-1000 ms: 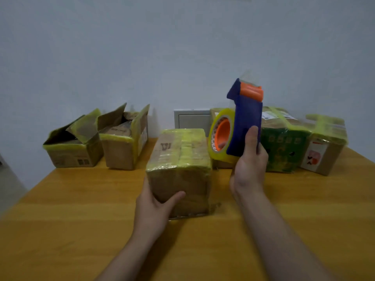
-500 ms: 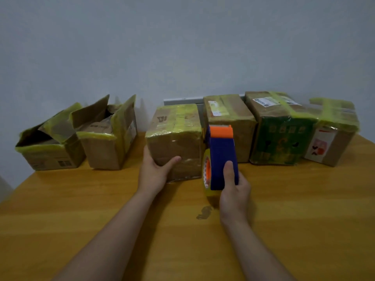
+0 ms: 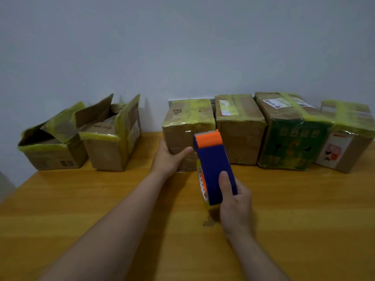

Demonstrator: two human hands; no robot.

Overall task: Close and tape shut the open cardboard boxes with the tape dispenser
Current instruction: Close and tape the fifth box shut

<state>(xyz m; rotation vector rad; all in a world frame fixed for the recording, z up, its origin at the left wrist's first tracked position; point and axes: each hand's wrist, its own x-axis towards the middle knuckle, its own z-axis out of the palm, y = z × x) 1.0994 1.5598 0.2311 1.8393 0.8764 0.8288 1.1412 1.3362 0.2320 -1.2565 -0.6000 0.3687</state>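
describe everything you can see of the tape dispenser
The tape dispenser has a blue plastic body with an orange roller at its far end and a yellowish tape roll with an orange core on its left side. The right hand grips its near end, thumb lying on the blue face. It leans away, low over the table.

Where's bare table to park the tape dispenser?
Bare table: right of the right hand, before the green box; also left of the left hand, before the leftmost open box and its open neighbour. The back row is crowded.
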